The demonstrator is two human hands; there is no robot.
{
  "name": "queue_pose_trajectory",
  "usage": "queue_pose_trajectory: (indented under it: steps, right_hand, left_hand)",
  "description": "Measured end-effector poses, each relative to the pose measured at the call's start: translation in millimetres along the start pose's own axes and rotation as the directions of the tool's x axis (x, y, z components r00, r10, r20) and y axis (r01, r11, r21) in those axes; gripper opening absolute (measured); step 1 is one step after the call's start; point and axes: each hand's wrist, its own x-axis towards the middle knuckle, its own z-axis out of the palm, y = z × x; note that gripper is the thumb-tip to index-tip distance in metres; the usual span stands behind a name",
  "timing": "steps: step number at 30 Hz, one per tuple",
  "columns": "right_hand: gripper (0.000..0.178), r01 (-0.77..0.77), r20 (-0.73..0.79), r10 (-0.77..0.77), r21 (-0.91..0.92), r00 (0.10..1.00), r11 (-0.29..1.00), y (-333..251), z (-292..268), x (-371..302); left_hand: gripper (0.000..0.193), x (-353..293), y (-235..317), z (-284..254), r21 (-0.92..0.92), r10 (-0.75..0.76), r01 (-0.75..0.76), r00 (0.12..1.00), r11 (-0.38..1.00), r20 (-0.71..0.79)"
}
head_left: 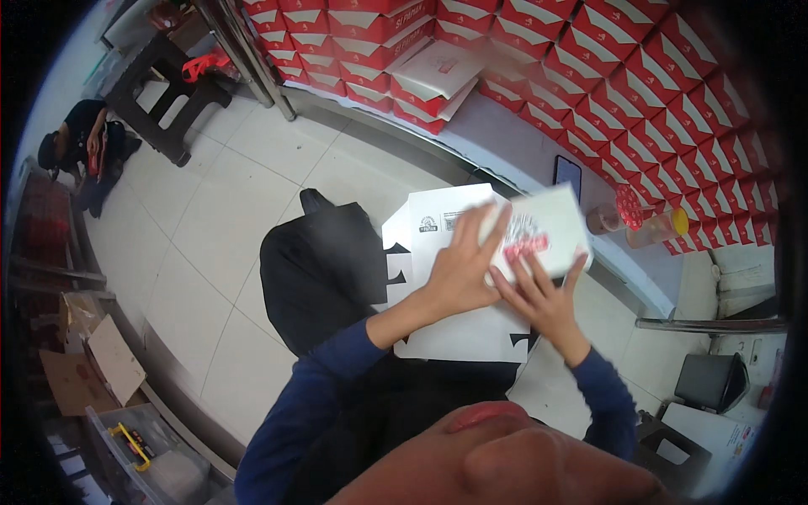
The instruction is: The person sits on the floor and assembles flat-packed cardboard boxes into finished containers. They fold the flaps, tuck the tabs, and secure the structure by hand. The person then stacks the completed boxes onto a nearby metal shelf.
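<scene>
A small white carton box (551, 215) with red and dark print is tilted above my lap, slightly blurred. My left hand (465, 265) grips its left side, fingers pointing up along the edge. On its lower side lies my right hand (543, 301), with its fingers bent over the printed face. Beneath the box, a flat white cardboard blank (459, 332) with cut-out notches and dark print rests across my dark-clothed legs. The box and both hands hide part of this blank.
Stacked red-and-white boxes (640, 93) line a pale ledge ahead and right. The ledge also carries a phone (567, 171) and jars with red and yellow lids (659, 227). A dark stool (160, 97) and another person (88, 151) are far left; a plastic bin (151, 454) stands near left.
</scene>
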Motion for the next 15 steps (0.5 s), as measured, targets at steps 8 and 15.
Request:
queue_pose_trajectory:
  steps: [8, 15]
  right_hand:
    - [0.071, 0.134, -0.486, 0.074, 0.38, 0.871, 0.915, 105.1, 101.0, 229.8]
    - [0.096, -0.067, -0.105, 0.135, 0.493, 0.985, 0.867, 101.8, 155.8, 282.2]
  left_hand:
    - [0.072, -36.1, 19.0, 90.1, 0.009, -0.316, 0.319, 0.943, 0.948, -0.106]
    - [0.064, -52.6, 41.7, 127.0, -0.029, -0.348, 0.349, 0.937, 0.937, 0.02]
